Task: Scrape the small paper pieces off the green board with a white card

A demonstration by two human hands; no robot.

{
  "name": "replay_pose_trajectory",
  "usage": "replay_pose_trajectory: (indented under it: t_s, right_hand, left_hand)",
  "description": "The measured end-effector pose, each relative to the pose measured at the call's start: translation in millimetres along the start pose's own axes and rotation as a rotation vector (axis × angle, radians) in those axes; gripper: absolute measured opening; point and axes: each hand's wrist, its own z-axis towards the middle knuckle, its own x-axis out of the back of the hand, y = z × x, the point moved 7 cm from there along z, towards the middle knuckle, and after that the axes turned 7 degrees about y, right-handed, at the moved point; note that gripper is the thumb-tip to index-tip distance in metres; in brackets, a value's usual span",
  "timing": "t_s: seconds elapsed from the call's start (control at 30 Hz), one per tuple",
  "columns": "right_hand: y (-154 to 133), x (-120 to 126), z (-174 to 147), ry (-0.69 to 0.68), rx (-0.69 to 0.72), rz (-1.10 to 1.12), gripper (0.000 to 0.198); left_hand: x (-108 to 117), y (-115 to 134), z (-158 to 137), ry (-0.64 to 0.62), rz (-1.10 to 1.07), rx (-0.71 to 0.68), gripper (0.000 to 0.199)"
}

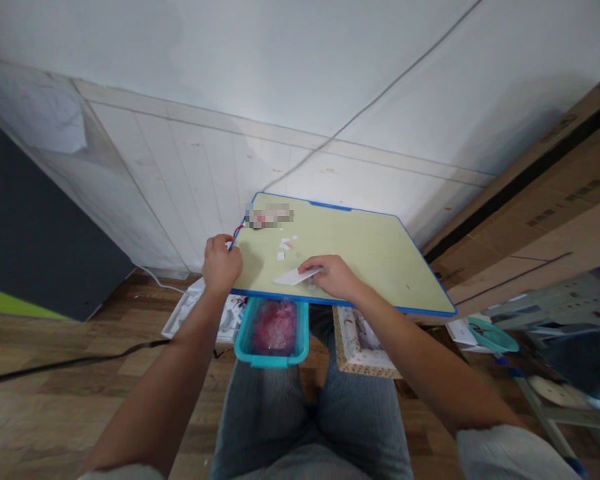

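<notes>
My right hand [335,275] pinches a flat white card [293,276] low over the yellow-green tabletop [375,247], near its front edge. My left hand [222,264] is closed at the table's left edge. A thin red strand [238,231] shows just beyond its fingertips; whether the fingers hold it, I cannot tell. Between the hands and the far edge lie several small white paper pieces [281,256]. At the back left corner of the tabletop sits a pixelated item [270,215] whose kind is hidden.
Below the front edge hangs a teal plastic bin [271,361] with pinkish, clear contents. A speckled-rim tray [367,369] stands right of it, and a white box [177,321] of small parts lies left. Large cardboard boxes [545,213] flank the right side; a wall [190,153] stands behind.
</notes>
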Motion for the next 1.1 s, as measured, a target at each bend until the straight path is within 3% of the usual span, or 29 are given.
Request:
replay_pose_trajectory:
  t_s: [0.33,0.6,0.9,1.1]
  right_hand:
    - [51,51,-57,0.116,0.044,0.073,0.055]
    - [80,103,-111,0.176,-0.042,0.070,0.030]
    - [93,138,-169,0.246,-0.259,0.073,0.034]
    - [83,146,-188,0.269,-0.217,0.074,0.041]
  left_hand:
    - [-2,2,1,-0.028,0.037,0.008,0.024]
    - [-3,2,1,-0.069,0.097,-0.001,0.027]
    - [-3,9,-1,-0.108,0.150,-0.013,0.030]
    - [-3,10,-2,-0.118,0.174,-0.019,0.031]
